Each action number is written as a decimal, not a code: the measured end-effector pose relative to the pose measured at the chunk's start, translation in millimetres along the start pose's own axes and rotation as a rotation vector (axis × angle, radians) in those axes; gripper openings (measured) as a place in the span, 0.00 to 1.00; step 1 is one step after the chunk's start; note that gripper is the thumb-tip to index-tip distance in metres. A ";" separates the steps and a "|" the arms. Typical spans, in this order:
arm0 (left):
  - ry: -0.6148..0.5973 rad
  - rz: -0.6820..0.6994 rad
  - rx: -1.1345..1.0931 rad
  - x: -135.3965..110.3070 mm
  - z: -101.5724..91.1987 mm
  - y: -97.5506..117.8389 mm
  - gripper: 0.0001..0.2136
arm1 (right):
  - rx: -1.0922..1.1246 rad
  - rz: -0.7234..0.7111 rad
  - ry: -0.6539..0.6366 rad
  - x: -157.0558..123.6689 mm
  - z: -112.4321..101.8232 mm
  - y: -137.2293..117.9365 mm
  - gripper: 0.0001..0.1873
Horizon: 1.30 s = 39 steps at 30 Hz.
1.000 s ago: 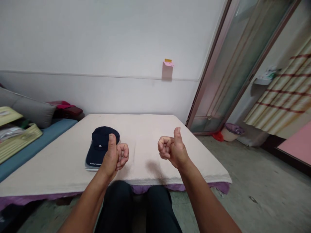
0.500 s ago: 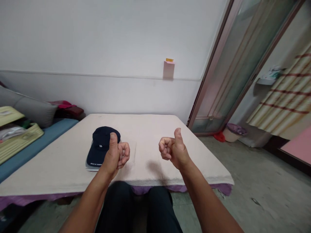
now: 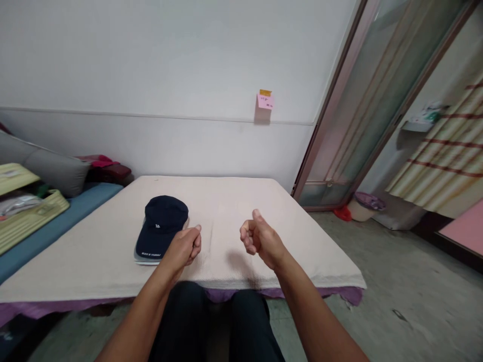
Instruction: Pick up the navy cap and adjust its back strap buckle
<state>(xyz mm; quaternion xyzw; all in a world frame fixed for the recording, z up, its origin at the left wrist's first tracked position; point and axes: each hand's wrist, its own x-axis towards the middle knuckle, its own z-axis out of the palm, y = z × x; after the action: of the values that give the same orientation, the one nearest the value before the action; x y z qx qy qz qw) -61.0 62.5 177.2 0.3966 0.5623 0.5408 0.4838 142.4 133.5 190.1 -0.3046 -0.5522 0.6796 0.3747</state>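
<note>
A dark navy cap (image 3: 162,221) with white lettering on its brim lies on the cream-covered table (image 3: 226,201), left of the middle. Under its brim shows a pale grey-white edge, whose kind I cannot make out. My left hand (image 3: 186,246) is closed in a fist, thumb lying over the bent fingers, just in front of the cap's right side and partly overlapping it in view. To the right, my right hand (image 3: 261,239) hovers over the cover with its fingers curled in and its thumb raised. Nothing shows in either hand.
A grey cushion (image 3: 49,158) and a yellow-green open container (image 3: 41,211) stand on a blue surface at left. Pink notes (image 3: 264,101) hang on the wall. At right are a sliding glass door (image 3: 362,100) and a lined bin (image 3: 364,206). My knees touch the front edge.
My left thumb has come down from upright onto the fist. The right hand has moved slightly left and down, its thumb tilting inward. The cap lies as before.
</note>
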 end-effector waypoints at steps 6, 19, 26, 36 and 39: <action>0.223 -0.098 0.015 15.7 -23.0 -84.5 0.09 | -0.235 0.162 0.214 16.5 -5.5 111.5 0.11; 0.688 -0.176 -0.393 4.0 -101.7 -139.8 0.04 | -0.414 0.165 0.370 14.3 -27.5 225.4 0.05; 0.750 -0.228 -0.571 24.9 -105.2 -123.0 0.09 | -0.428 0.123 0.374 6.3 -35.3 225.8 0.04; 0.837 -0.179 -0.624 31.2 -99.6 -121.3 0.10 | -0.336 0.170 0.414 6.2 -48.3 218.0 0.04; 0.842 -0.147 -0.634 31.9 -98.2 -120.4 0.10 | -0.306 0.177 0.416 7.9 -51.4 217.9 0.04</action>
<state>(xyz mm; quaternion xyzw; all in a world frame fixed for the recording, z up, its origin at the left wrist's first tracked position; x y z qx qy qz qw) -154.2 59.3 48.9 -0.0610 0.5433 0.7612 0.3488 143.1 143.1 -33.7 -0.5381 -0.5309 0.5411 0.3686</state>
